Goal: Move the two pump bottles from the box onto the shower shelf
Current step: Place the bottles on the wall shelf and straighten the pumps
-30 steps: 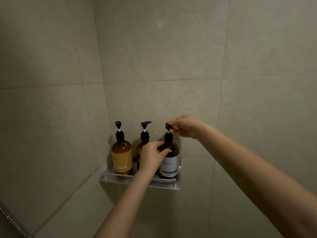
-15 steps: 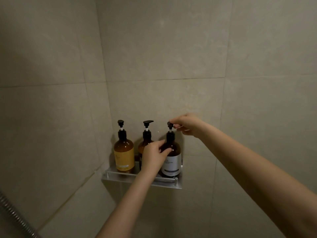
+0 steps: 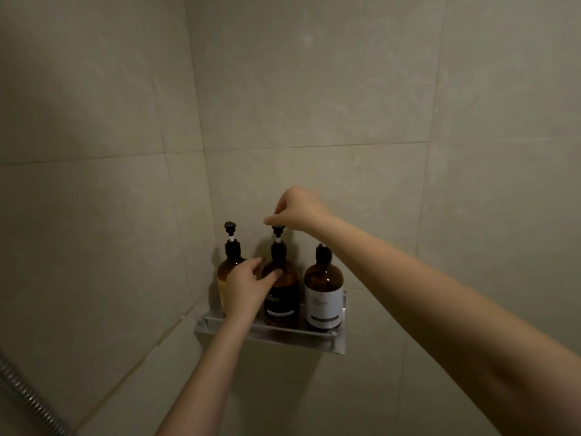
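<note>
Left hand (image 3: 248,286) steadying middle bottle (image 3: 282,289); right hand (image 3: 297,210) pinching its pump

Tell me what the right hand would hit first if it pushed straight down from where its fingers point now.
The right hand would press the middle bottle's pump head, right under its fingertips; contact may already exist.

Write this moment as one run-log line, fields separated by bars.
left hand: on middle bottle | right hand: on its pump | shelf: three bottles upright
</note>
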Motion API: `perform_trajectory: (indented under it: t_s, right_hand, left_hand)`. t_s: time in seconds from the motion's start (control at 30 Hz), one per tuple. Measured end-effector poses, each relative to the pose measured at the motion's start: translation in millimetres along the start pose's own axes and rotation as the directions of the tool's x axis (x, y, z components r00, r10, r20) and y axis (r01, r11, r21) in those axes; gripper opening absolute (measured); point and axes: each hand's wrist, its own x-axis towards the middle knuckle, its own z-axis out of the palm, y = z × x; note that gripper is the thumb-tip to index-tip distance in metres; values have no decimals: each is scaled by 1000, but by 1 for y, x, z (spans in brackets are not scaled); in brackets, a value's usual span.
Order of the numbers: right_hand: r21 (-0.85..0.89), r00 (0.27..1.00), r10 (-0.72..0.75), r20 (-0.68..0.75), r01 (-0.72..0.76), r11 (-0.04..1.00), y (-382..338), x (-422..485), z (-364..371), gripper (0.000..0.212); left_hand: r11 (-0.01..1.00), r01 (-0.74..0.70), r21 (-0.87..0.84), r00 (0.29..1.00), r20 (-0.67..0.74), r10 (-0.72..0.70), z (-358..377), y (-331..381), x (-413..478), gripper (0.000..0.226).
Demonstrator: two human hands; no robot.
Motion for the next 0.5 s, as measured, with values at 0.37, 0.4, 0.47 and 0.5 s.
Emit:
perform_trajectory:
  t_s: [0.37,0.4,0.47,0.5]
  right_hand:
    - [-184,997,-46,62,57,981,-4,6,6,25]
    - [-175,994,-74,78,86,981,-3,5,4,23]
    - [-159,988,-127,89,140,977,0,3,1,19]
    - [-153,984,-152,91,165,974,2,2,0,18]
  left_hand:
    - [999,-32,-37,999,26,33,-5,4,-2,24]
    - [999,-32,-40,999,14,33,-4,2,-2,30]
    - [999,-24,-44,1000,6,24,-2,0,0,40]
    - [999,-19,-46,1000,12,19,-1,-1,0,44]
